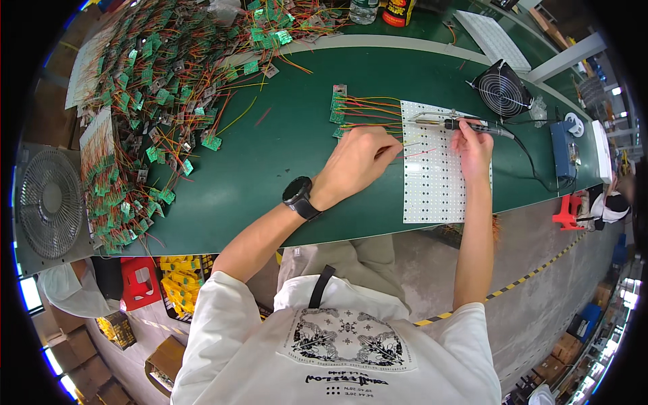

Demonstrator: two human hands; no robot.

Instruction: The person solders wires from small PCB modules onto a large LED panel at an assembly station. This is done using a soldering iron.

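My right hand [472, 150] grips the dark handle of a soldering iron [496, 129], its metal tip pointing left over the upper part of a white perforated panel [432, 196]. My left hand [364, 158] is pinched closed at the panel's left edge, with a thin wire at its fingertips; the exact grip is partly hidden. Just beyond that hand lie small green circuit boards [337, 108] in a column. Their red and yellow wires [374, 111] run right to the panel's left edge. A short loose red wire [422, 152] rests on the panel.
A big heap of wired circuit boards [162, 81] covers the left side of the green table [236, 202]. At the right are a black fan [501, 91], a blue soldering station [563, 148] and a solder spool [574, 125]. A bottle [364, 10] stands at the back.
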